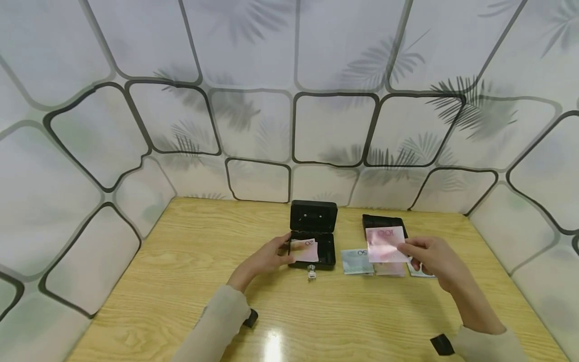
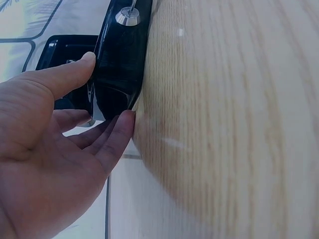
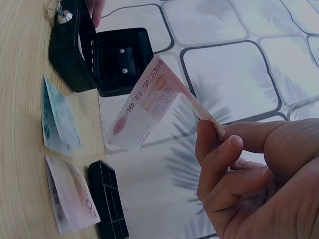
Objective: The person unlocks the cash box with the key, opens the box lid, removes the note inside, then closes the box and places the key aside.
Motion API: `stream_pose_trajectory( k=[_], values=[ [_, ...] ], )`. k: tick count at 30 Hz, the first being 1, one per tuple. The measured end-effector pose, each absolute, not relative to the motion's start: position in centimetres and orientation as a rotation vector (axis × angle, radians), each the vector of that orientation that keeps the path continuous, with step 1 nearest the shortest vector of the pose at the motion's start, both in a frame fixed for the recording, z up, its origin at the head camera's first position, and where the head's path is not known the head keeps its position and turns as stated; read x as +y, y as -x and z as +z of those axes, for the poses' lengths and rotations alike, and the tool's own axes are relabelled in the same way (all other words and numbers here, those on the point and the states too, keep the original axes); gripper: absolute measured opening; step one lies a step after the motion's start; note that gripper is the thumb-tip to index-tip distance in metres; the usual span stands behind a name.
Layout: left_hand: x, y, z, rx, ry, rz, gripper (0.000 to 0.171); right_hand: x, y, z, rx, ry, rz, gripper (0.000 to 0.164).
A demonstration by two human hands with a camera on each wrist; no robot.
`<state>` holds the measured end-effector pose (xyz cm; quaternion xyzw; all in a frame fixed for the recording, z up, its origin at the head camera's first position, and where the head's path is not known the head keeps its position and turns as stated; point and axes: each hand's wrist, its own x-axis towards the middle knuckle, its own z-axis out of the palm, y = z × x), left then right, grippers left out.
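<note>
A black cash box (image 1: 326, 251) stands with its lid (image 1: 313, 216) raised, and an orange-pink banknote (image 1: 305, 251) marked 20 lies inside. At its left wall, my left hand (image 1: 271, 254) holds the box, thumb at the top edge and fingertips low on the side. Keys hang at the silver lock (image 2: 128, 16) on its front. My right hand (image 1: 431, 256) pinches a pink 100 banknote (image 1: 384, 245) between thumb and forefinger, lifted above the table. Seen from the right wrist, that note (image 3: 144, 107) is bent along a crease.
Right of the box lie a folded blue-green 50 banknote (image 1: 356, 262) and a folded 20 banknote (image 1: 390, 270). Another bluish note (image 1: 420, 271) is partly under my right hand in the head view. Behind them sits a black compartment tray (image 3: 109, 199). A patterned cloth wall (image 1: 258, 125) encloses the wooden table (image 1: 190, 251).
</note>
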<state>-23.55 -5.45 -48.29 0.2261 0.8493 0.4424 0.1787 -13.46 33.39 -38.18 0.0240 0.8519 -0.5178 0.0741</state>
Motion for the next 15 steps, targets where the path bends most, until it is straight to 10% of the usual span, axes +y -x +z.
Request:
stream_pose_trajectory(
  k=[15],
  values=[
    [-5.5,23.6,-48.3,2.405,-0.62,1.251,0.073,34.9,11.4,-39.6,2.481,-0.15,-1.449,0.027]
  ],
)
